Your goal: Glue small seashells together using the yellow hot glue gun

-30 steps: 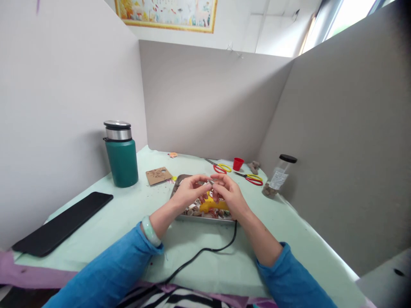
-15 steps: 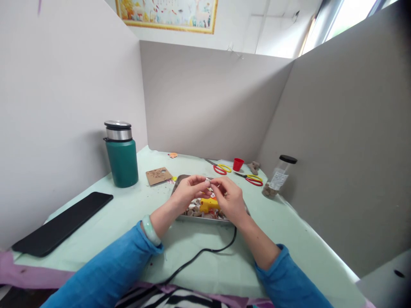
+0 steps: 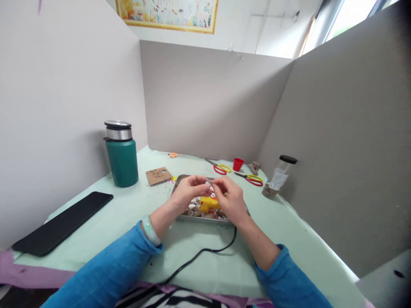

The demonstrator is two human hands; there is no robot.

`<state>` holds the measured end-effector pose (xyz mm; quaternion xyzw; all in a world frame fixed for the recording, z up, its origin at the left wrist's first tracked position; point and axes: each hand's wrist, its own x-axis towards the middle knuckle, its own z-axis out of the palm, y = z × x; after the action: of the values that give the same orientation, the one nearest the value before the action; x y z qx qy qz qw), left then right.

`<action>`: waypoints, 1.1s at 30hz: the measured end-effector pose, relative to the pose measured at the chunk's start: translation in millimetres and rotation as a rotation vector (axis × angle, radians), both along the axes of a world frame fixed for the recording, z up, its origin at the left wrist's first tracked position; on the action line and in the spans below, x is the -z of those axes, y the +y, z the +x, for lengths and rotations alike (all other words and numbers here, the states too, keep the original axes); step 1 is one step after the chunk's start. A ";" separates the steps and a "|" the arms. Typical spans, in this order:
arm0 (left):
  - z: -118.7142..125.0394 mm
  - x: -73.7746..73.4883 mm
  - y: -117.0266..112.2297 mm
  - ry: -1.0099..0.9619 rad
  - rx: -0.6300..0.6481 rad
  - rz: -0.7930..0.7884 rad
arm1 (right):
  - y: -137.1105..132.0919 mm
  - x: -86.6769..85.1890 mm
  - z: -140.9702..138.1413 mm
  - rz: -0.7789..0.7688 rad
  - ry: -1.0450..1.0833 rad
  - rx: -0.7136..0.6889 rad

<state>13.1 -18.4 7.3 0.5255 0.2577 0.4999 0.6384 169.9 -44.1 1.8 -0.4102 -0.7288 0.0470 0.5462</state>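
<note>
Both hands meet above a metal tray (image 3: pixel 205 220) filled with shell-like and stone-like pieces (image 3: pixel 192 208). My left hand (image 3: pixel 190 191) is closed in a pinch on a small whitish piece (image 3: pixel 208 184), too small to name more exactly. My right hand (image 3: pixel 230 199) is also pinched closed, its fingertips at the right side of that same piece. Below the fingers, a yellow glue gun (image 3: pixel 209 204) lies in the tray, partly covered by my right hand. A black cord (image 3: pixel 205 250) runs from the tray's front toward my lap.
A green bottle (image 3: pixel 122 160) and a black flat pad (image 3: pixel 64 222) stand and lie at left. Beyond the tray are a brown card (image 3: pixel 159 175), two pairs of scissors (image 3: pixel 221 168) (image 3: pixel 252 179) and a red cup (image 3: pixel 238 164). A black-lidded jar (image 3: pixel 278 177) leans at right. Grey partitions (image 3: pixel 212 98) surround the table.
The fingertips have shifted slightly around the small whitish piece, my right fingers drawing a little to the right. Everything else stays in place.
</note>
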 end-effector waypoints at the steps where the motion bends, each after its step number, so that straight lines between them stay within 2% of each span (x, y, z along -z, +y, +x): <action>1: -0.1 0.0 0.0 0.008 -0.007 0.005 | 0.0 -0.5 0.3 0.010 -0.013 -0.001; 11: 3.7 -0.9 -0.8 0.064 -0.081 0.120 | -1.3 -0.4 -0.8 0.035 -0.079 0.015; 20: 4.9 -4.1 -5.3 0.060 -0.115 0.096 | -1.2 1.0 -0.8 0.048 -0.096 0.032; 27: 4.4 -4.3 -5.3 0.063 -0.142 0.141 | -0.2 4.6 -0.8 0.041 -0.077 0.033; 33: 5.7 -1.2 -4.1 0.041 -0.130 0.107 | 0.4 2.7 -0.1 0.135 -0.137 0.028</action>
<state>18.8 -22.5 8.5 0.5514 0.2772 0.5424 0.5700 169.8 -43.7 -0.9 -0.3850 -0.7602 -0.0380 0.5219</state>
